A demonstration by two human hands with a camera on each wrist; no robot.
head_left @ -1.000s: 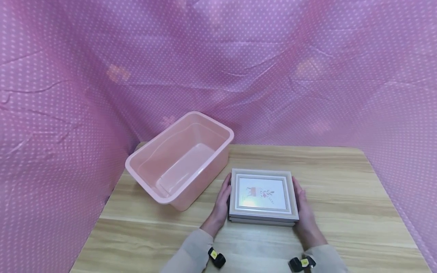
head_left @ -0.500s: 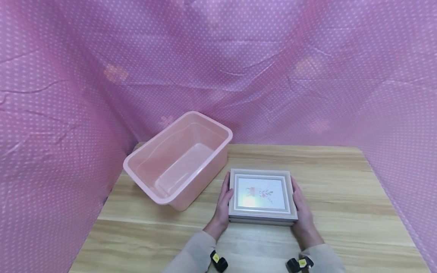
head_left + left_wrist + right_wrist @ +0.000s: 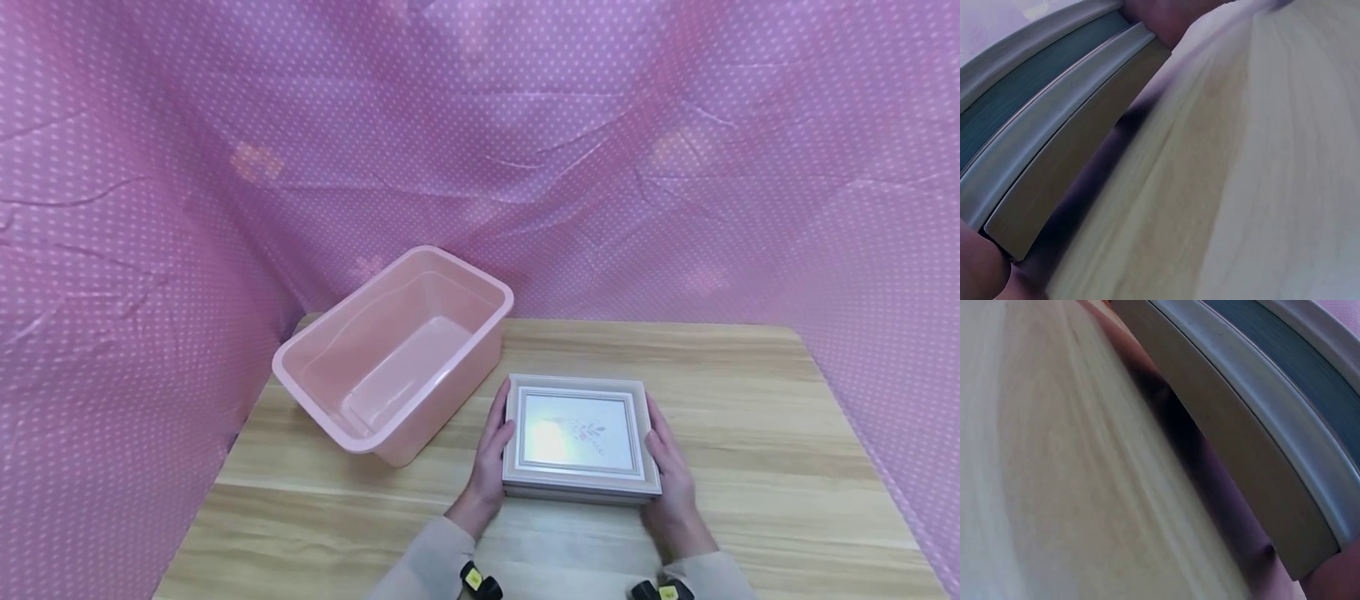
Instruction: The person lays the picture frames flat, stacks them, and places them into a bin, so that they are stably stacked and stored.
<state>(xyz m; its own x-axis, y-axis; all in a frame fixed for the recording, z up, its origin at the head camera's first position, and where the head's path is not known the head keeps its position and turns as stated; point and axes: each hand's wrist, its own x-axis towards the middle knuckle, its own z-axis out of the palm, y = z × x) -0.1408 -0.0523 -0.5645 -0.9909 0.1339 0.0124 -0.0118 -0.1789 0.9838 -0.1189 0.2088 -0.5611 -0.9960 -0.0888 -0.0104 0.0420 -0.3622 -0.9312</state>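
Note:
Two picture frames [image 3: 577, 483], at least, lie stacked between my hands in the head view. The upper one has a pale silver border, and glare covers part of its pink plant print. My left hand [image 3: 487, 467] grips the stack's left side, thumb at the rim. On the opposite side my right hand [image 3: 671, 479] holds it the same way. Both wrist views show the side of the stacked frames [image 3: 1054, 125], with a dark gap between its underside and the wooden table. The fingers beneath are mostly hidden.
A pink plastic tub [image 3: 457, 367] stands on the wooden table [image 3: 750, 433] to the left of and behind the frames. Its inside shows bare walls and floor. Pink dotted cloth [image 3: 600, 208] hangs around the back and sides.
The stack has risen slightly and tilted, so the glare on the print has spread. Both thumbs have come up to the rim. The tub stays in place.

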